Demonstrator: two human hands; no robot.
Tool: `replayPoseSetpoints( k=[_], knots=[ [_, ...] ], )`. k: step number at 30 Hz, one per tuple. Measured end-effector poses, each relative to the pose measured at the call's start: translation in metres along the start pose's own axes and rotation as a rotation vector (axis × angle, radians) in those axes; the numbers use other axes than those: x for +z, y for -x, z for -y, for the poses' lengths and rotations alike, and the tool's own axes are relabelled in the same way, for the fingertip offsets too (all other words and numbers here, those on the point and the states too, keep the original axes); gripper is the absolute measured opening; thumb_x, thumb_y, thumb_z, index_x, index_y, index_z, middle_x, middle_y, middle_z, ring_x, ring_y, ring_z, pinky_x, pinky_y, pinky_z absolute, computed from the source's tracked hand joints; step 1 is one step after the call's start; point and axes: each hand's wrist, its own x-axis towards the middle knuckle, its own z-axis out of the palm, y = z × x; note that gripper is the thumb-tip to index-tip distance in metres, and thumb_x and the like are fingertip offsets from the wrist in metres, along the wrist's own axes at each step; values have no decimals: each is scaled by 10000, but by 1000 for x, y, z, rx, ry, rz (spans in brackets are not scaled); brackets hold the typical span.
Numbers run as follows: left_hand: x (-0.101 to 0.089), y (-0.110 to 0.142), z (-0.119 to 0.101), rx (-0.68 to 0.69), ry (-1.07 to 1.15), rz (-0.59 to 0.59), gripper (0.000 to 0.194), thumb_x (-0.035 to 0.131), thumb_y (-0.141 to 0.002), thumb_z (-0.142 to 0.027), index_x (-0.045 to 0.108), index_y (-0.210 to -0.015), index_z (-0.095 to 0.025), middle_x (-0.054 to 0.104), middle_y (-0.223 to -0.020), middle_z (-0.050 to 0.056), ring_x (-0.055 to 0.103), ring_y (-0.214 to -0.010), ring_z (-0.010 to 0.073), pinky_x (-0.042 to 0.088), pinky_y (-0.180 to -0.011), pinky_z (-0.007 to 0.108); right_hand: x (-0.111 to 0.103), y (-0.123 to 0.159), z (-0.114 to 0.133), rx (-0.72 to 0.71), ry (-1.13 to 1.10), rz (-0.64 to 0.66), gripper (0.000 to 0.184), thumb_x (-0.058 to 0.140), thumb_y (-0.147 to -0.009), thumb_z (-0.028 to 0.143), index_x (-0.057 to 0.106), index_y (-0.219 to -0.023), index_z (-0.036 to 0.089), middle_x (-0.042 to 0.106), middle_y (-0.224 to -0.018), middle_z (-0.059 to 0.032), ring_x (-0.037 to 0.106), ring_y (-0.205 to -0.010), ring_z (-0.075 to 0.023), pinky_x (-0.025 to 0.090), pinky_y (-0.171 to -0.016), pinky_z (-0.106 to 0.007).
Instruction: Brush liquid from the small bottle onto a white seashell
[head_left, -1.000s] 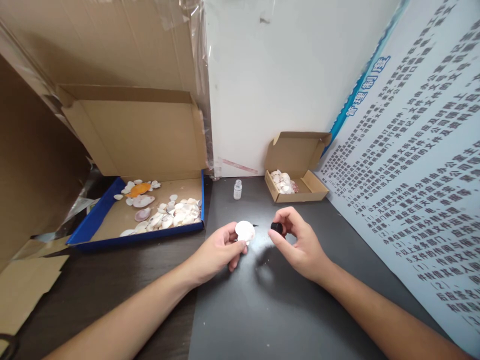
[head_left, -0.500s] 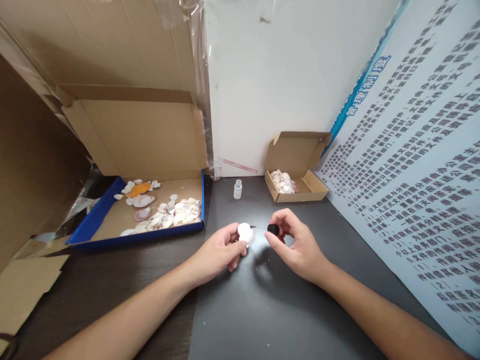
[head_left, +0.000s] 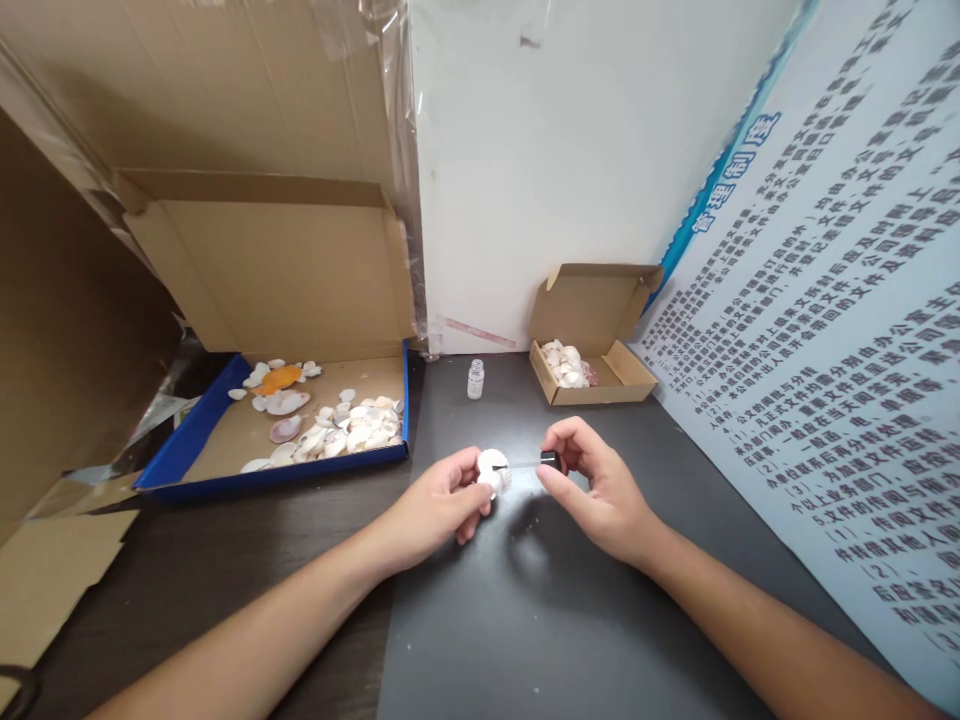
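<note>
A white scallop-like seashell (head_left: 491, 466) is pinched between the thumb and fingers of my left hand (head_left: 448, 497), above the dark table mat. My right hand (head_left: 589, 484) grips the black cap of a small brush (head_left: 550, 461). The brush's thin stem points left, and its dark bristle tip overlaps the shell's face in this view; whether it touches, I cannot tell. Beyond both hands a small clear glass bottle (head_left: 475, 381) with a pale label stands upright, its neck uncapped.
A large blue-edged cardboard box (head_left: 270, 482) with its lid up holds many loose shells at the left. At the back right sits a smaller open cardboard box (head_left: 600, 394) with shells. A printed board (head_left: 817, 330) slopes along the right side; flat cardboard (head_left: 52, 580) lies far left.
The brush tip has come from beyond the shell's right edge to in front of its face. My left hand has tilted the shell and shifted it slightly right.
</note>
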Motion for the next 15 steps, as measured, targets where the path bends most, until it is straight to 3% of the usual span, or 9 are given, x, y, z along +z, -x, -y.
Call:
replayPoseSetpoints(
  k=[5,15],
  knots=[
    [-1,0,1,-2,9,7,154,549,-805,-303,466,-835,-177,500,-696,-55,427,-459,40,364,-451,190,-1,0,0,11,39,-56,111,568,-859,227,476,-919,223,446,-705,41,438,-596,-112,406,-560,-235],
    [0,0,2,1,14,6,142,549,-807,-293,467,-838,-180,496,-686,-59,430,-454,41,364,-446,185,-2,0,0,1,36,-48,110,568,-860,234,478,-924,222,463,-715,38,453,-597,-113,409,-564,-242]
  ],
)
